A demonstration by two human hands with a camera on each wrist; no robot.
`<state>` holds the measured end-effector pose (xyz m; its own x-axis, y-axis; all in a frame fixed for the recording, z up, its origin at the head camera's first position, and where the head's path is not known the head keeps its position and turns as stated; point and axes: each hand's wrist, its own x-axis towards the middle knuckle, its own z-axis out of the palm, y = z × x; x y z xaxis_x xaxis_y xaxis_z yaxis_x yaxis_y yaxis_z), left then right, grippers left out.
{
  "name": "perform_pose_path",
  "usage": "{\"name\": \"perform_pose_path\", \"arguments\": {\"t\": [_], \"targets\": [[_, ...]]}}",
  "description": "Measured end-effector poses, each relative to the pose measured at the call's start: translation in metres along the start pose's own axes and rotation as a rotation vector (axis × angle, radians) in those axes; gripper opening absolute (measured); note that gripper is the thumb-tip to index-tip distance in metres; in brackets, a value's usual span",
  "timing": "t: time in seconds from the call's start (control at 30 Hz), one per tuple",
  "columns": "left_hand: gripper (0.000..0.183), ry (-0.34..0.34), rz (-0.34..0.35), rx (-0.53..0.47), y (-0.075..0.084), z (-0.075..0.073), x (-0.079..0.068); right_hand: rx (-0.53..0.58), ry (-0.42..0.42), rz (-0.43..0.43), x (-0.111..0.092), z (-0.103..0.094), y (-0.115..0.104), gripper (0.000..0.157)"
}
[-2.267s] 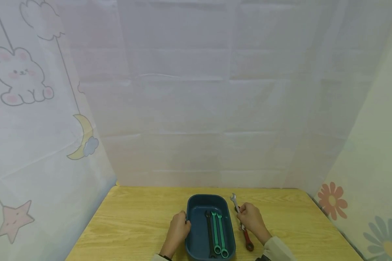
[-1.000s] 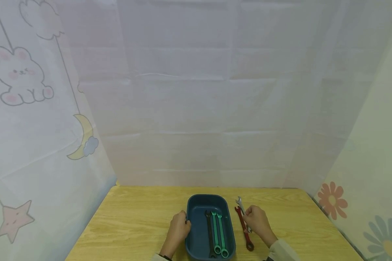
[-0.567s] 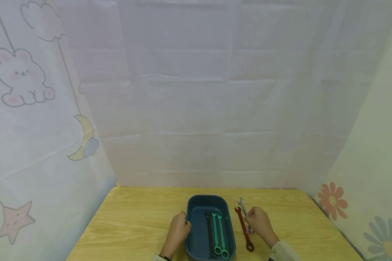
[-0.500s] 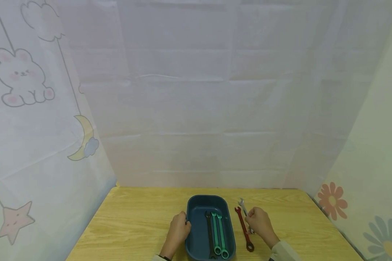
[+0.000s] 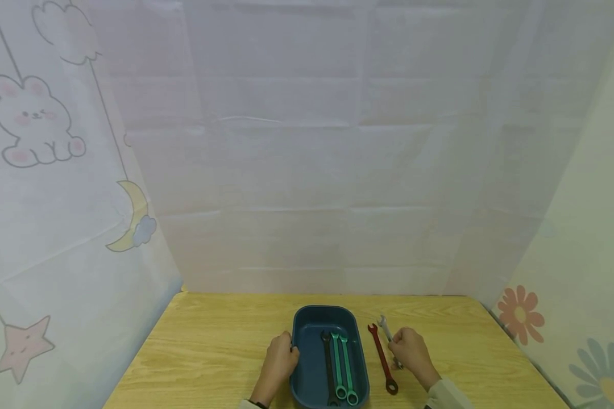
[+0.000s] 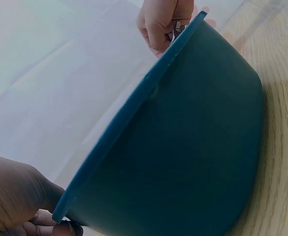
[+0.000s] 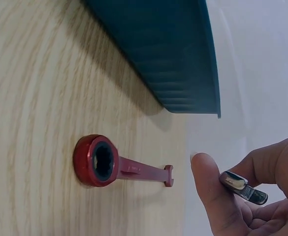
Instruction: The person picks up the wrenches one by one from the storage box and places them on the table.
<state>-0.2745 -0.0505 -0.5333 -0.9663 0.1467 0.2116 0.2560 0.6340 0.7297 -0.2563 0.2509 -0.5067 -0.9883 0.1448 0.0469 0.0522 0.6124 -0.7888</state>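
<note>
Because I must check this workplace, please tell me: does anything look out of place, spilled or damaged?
Nothing looks spilled or damaged. Only the red wrench might seem out of place: it lies slanted on the table beside the blue tray, while three other wrenches lie inside.

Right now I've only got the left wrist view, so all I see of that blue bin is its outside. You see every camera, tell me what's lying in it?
Observer: Per the head view, the blue bin holds three wrenches: one black wrench and two green wrenches, side by side.
Operator: Got it. And what's being held on the other side?
Observer: The right hand pinches a silver wrench with a forked far end.
Operator: Anything lying between the two?
Observer: Yes, a red wrench lies on the table, apart from the bin; the right wrist view shows its ring end nearest that camera.
</note>
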Motion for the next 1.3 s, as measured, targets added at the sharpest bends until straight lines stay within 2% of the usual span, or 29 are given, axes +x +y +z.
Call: {"name": "perform_pose_path", "arguments": {"t": [0.47, 0.67, 0.87, 1.3], "targets": [[0.011, -0.007, 0.004, 0.004, 0.0, 0.0, -0.002, -0.085, 0.018, 0.0, 0.003, 0.0, 0.017, 0.006], [0.011, 0.003, 0.015, 0.011, 0.0, 0.0, -0.002, -0.053, -0.001, -0.005, 0.002, 0.001, 0.022, 0.006], [0.012, 0.019, 0.014, 0.014, 0.001, 0.001, -0.002, -0.08, 0.005, -0.02, 0.005, 0.003, 0.028, 0.008], [0.012, 0.053, 0.042, 0.036, 0.0, 0.002, -0.002, -0.06, -0.018, -0.021, 0.005, 0.006, 0.033, 0.013]]}}
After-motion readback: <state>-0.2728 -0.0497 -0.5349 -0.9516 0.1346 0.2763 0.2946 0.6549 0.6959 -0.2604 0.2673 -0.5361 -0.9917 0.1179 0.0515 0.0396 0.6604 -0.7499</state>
